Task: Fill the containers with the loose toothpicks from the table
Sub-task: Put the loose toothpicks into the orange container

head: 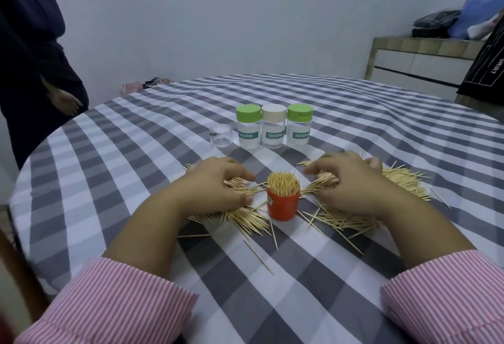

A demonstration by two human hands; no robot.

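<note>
An orange container [282, 206] packed with upright toothpicks stands in the middle of the checked tablecloth [272, 275]. Loose toothpicks [246, 219] lie in piles to either side of it, with more loose toothpicks [403, 180] at the right. My left hand [218, 185] rests on the left pile with its fingers curled over the sticks. My right hand [351, 182] lies on the right pile, fingers bent down onto it. Behind stand three capped clear jars labelled TOOTHPICK: a green-lidded jar [248, 126], a beige-lidded jar [273, 126] and another green-lidded jar [299, 125].
A small clear lid or cup [221, 135] sits left of the jars. Another person in dark clothes [35, 51] stands at the table's far left edge. A tiled counter [420, 57] with bags is at the back right.
</note>
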